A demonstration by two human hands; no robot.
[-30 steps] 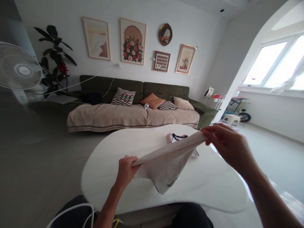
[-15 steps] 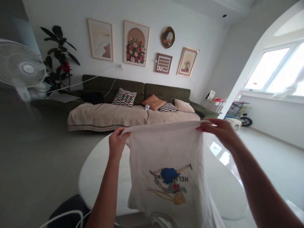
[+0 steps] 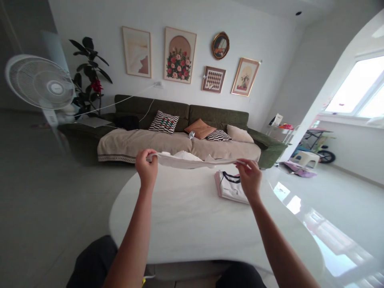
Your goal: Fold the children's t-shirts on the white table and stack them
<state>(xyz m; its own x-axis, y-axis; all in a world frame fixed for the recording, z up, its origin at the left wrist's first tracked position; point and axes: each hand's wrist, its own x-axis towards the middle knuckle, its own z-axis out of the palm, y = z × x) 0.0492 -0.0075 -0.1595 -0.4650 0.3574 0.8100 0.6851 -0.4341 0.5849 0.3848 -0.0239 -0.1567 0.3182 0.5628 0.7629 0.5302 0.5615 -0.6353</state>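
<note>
A white T-shirt (image 3: 192, 161) is stretched almost flat and edge-on above the far half of the white oval table (image 3: 186, 224). My left hand (image 3: 146, 167) pinches its left end, fingers closed. My right hand (image 3: 249, 179) grips its right end, fingers closed too. Just under and left of my right hand lies a pile of folded clothes (image 3: 229, 186), the top one white with a dark collar trim.
Behind the table stands a dark green sofa (image 3: 192, 132) with a beige cover and several cushions. A white standing fan (image 3: 42, 86) and a tall plant (image 3: 88, 76) are at the left. A stool (image 3: 305, 158) and a small bike sit at the right under the window.
The T-shirt hung down between my hands with its print showing; now it is flung out level over the table. Both hands dropped a little and my right hand drew inward.
</note>
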